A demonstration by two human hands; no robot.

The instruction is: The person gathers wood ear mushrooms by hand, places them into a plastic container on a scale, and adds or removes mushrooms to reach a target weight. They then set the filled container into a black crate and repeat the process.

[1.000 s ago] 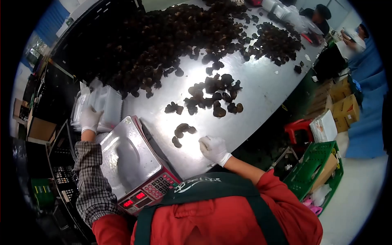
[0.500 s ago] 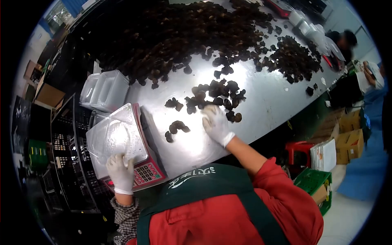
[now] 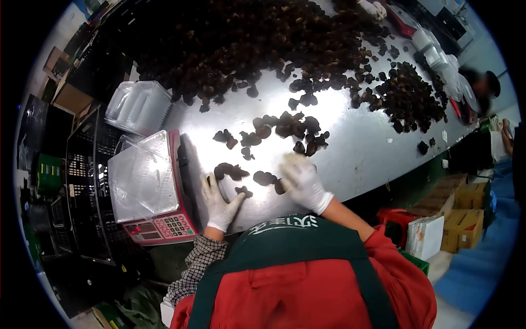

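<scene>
My left hand (image 3: 221,205), in a white glove, rests on the metal table (image 3: 350,145) with thumb and fingers apart, around a small dark piece (image 3: 244,192) near the thumb tip. Just above it lies a short row of dark mushroom-like pieces (image 3: 230,171). My right hand (image 3: 304,183), also gloved and partly blurred, is over the table beside another few dark pieces (image 3: 265,178); what is under its fingers is hidden. A loose cluster (image 3: 290,125) lies farther up. Left of my left hand stands a red scale (image 3: 170,227) with a clear plastic tray (image 3: 143,178) on top.
A large dark heap (image 3: 246,41) covers the far table, with a smaller pile (image 3: 411,96) at the right. Stacked clear trays (image 3: 139,107) stand behind the scale. Another person's gloved hand (image 3: 373,9) shows at the top. Cartons (image 3: 463,222) stand on the floor at right.
My left hand has moved right from the scale onto the table. My right hand has shifted slightly right and down. Several dark pieces now lie nearer me, between my hands.
</scene>
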